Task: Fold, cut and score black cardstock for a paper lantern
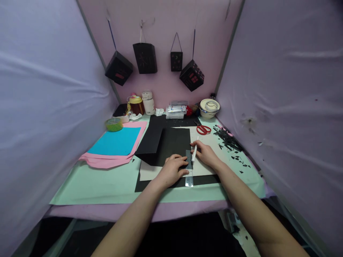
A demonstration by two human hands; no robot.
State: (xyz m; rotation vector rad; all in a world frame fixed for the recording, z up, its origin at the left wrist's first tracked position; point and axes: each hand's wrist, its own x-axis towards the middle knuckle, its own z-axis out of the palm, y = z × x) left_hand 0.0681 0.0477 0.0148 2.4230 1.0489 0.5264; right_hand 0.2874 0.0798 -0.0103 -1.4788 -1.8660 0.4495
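The left grip (173,169) lies spread and palm-down, fingers pressing the ruler (189,166); the right grip (205,152) pinches a white pen (195,151) between thumb and fingers. Nearest me on the counter (102,182), a black sheet (142,185) sticks out from under a white board (202,171). On that board sits the folded card (174,142), the ruler lying near to far along its right side. The pen's lower end is just beside the ruler; from here I can't tell whether it touches the card.

I'd spread the left fingers farther along the ruler, since pressure in one place could let it swivel. I'd also run the pen in one light, even pull, snug to the edge, and keep the raised left flap (150,142) from dragging the card askew.

Farther off, blue paper (116,141) lies to the left, loose scraps (227,139) and red scissors (203,129) to the right. At the far wall, black boxes (145,59) hang.
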